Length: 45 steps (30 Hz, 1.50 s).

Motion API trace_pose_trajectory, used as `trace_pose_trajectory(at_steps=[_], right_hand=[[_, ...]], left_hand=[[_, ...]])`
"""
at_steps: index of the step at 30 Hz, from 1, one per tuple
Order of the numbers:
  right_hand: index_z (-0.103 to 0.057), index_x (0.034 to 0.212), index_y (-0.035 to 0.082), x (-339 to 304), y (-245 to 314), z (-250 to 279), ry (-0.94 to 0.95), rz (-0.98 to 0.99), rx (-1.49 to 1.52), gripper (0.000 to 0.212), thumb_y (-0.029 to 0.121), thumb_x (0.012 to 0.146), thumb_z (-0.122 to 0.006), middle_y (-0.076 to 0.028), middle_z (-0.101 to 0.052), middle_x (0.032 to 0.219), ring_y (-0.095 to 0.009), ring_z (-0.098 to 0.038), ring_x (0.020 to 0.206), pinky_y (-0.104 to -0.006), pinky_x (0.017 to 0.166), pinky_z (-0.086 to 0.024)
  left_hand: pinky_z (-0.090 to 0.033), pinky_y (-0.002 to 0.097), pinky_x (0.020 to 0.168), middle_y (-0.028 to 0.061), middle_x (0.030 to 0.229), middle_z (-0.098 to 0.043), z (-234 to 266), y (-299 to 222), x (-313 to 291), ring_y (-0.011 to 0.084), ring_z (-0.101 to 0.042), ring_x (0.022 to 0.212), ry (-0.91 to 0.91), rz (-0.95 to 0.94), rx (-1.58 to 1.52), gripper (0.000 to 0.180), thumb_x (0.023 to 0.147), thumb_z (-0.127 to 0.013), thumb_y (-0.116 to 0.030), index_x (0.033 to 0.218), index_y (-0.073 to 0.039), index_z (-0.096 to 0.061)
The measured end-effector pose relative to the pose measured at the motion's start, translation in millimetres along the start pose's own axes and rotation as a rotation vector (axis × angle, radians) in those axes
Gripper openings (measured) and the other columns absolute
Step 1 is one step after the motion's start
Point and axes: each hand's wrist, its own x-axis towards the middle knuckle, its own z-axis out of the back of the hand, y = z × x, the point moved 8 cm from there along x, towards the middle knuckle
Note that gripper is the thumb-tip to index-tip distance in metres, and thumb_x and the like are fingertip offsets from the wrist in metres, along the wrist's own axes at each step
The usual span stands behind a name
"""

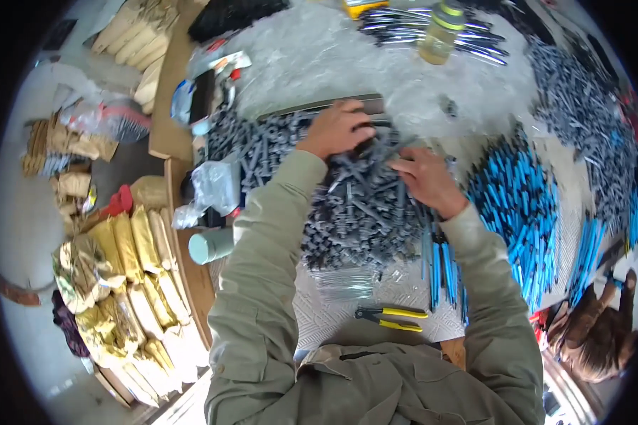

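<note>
A heap of small grey plastic parts [361, 223] covers the middle of the table in front of me. My left hand [339, 129] is at its far edge, fingers curled down beside a long dark strip [368, 104]; whatever they hold is hidden underneath. On the right side of the heap, my right hand [430, 177] touches the grey parts, its fingers partly spread and pointing left. Below the heap lie a bundle of thin clear rods [344, 285] and pliers with yellow handles [400, 318]. Several blue and black sticks [444, 273] lie by my right forearm.
A large pile of blue and black sticks [517, 212] spreads to the right, with more grey parts [581, 106] beyond. A drink bottle [441, 39] stands at the back. Left are a pale green cup [210, 246] and wrapped packages [131, 248] below the table. Another person [592, 329] is at lower right.
</note>
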Motion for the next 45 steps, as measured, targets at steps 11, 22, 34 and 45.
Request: trace_pose_trajectory(at_steps=[11, 22, 34, 45], right_hand=[[-0.054, 0.11, 0.005, 105, 6, -27, -0.143, 0.09, 0.116, 0.029, 0.02, 0.086, -0.059, -0.018, -0.055, 0.097, -0.032, -0.055, 0.09, -0.0377, 0.076, -0.044], [-0.056, 0.113, 0.009, 86, 82, -31, 0.468, 0.353, 0.148, 0.036, 0.027, 0.082, -0.064, -0.016, -0.053, 0.104, -0.033, -0.054, 0.096, -0.0364, 0.082, -0.044], [-0.049, 0.116, -0.001, 259, 129, -137, 0.344, 0.108, 0.537, 0.049, 0.033, 0.084, -0.063, -0.016, -0.057, 0.11, -0.026, -0.057, 0.101, -0.0356, 0.086, -0.045], [-0.054, 0.11, 0.0, 335, 157, -205, 0.32, -0.184, 0.019, 0.067, 0.054, 0.072, -0.066, -0.016, -0.061, 0.105, -0.028, -0.059, 0.098, -0.0365, 0.08, -0.046]], left_hand=[[-0.046, 0.0406, 0.084, 0.0085, 0.116, -0.054, 31, -49, -107, 0.0316, -0.051, 0.11, -0.128, -0.129, -0.11, 0.035, 0.079, -0.065, -0.029, 0.107, -0.009, -0.06], [-0.051, 0.037, 0.071, 0.0108, 0.096, -0.063, 165, 111, -157, 0.0311, -0.062, 0.086, -0.146, 0.349, 0.27, 0.025, 0.082, -0.062, -0.02, 0.105, -0.01, -0.062], [-0.046, 0.0373, 0.084, 0.018, 0.107, -0.062, 146, 298, -204, 0.0309, -0.059, 0.1, 0.197, 0.728, -0.025, 0.056, 0.072, -0.069, -0.041, 0.108, 0.0, -0.06], [-0.042, 0.0365, 0.09, 0.0179, 0.114, -0.059, 120, 307, -199, 0.0293, -0.055, 0.108, 0.364, 0.818, -0.162, 0.082, 0.064, -0.069, -0.059, 0.117, 0.001, -0.054]])
